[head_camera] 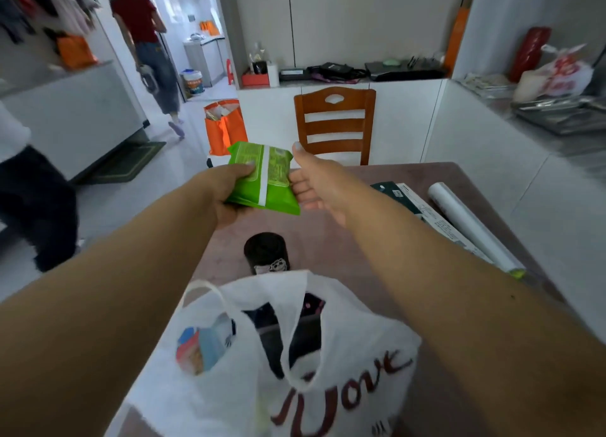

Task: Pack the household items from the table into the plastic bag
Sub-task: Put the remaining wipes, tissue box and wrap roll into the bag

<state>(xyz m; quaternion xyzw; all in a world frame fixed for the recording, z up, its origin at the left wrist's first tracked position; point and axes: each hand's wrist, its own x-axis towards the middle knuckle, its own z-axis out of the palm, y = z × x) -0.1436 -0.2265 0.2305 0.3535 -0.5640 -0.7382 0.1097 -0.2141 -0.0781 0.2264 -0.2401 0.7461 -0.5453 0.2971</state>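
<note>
A green wipes packet (pixel 265 177) with a white strip is held up over the far part of the table. My left hand (pixel 226 194) grips its left side, thumb on top. My right hand (pixel 314 180) touches its right edge with fingers spread and thumb raised. Below, near the table's front edge, the white plastic bag (pixel 344 348) with dark red lettering stands open, with dark items and a colourful packet showing inside. A black cylinder (pixel 267 251) with a small panda picture lies on the brown table (pixel 347 239) between the bag and my hands.
A long white roll (pixel 472 223) and a flat dark-and-white box (pixel 423 207) lie at the table's right side. A wooden chair (pixel 334 125) stands at the far edge. An orange bag (pixel 224 128) sits on the floor. One person walks away at the back left; another stands at left.
</note>
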